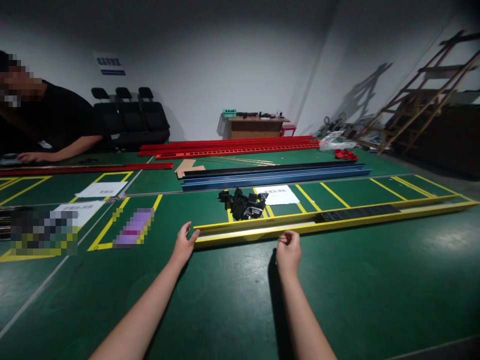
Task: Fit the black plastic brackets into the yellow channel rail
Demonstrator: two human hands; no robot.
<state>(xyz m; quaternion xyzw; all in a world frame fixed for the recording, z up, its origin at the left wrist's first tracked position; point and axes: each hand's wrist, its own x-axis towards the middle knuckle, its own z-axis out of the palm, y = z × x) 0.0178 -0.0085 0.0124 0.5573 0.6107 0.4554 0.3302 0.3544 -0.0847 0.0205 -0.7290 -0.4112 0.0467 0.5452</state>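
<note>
A long yellow metal channel point(240, 237) lies across the green table in front of me. My left hand point(185, 245) is at its left end, fingers and thumb apart, with the thumb against the end of the channel. Close to the channel's front side is my right hand point(288, 250), its fingers curled together in a pinch; whatever they hold is too small to make out. Inside the channel, towards the right, sits a dark strip point(356, 213) with round shapes at its near end. A pile of small black parts point(243, 204) lies just behind the channel.
Behind are blue rails point(277, 177), red rails point(232, 145) and a printed paper sheet point(277, 195). A blurred purple item point(134, 228) lies left inside yellow tape. Another person point(56, 117) leans over the table at far left. A wooden ladder point(423, 95) stands at the right.
</note>
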